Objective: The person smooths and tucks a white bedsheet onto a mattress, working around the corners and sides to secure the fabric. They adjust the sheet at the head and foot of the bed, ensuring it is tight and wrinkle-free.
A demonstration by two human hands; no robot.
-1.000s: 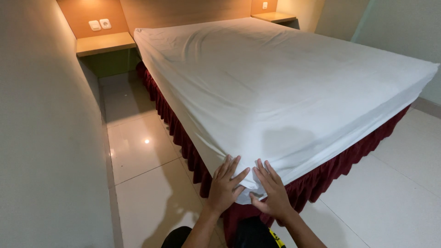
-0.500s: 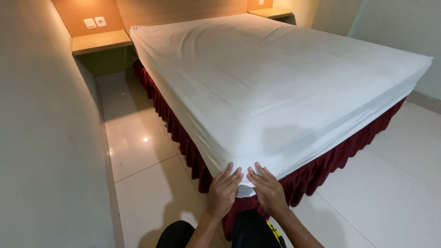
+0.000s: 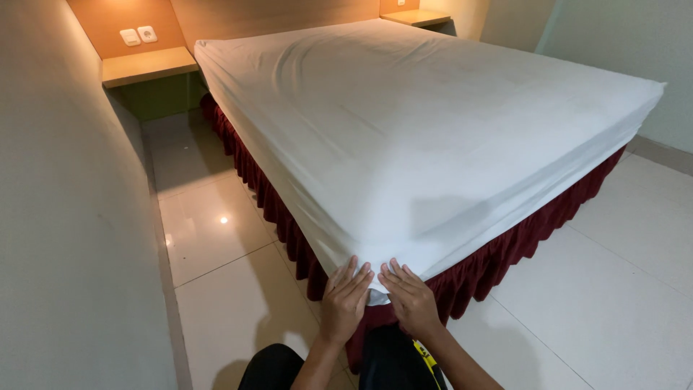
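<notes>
A white fitted cotton sheet (image 3: 433, 137) is lying smooth over the wide mattress, which is filling most of the room. A dark red pleated bed skirt (image 3: 505, 249) is hanging beneath it down to the glossy pale tiled floor (image 3: 216, 289). At the far left, a wooden bedside shelf (image 3: 148, 66) is sitting under two white wall switches (image 3: 138, 35). At the near corner of the bed, the left hand (image 3: 345, 300) and the right hand (image 3: 408, 296) are pressing flat on the sheet's corner, fingers spread apart, clamping nothing. The forearms are being cut off by the bottom edge, and a small yellow item by the knees is too hidden to make out.
</notes>
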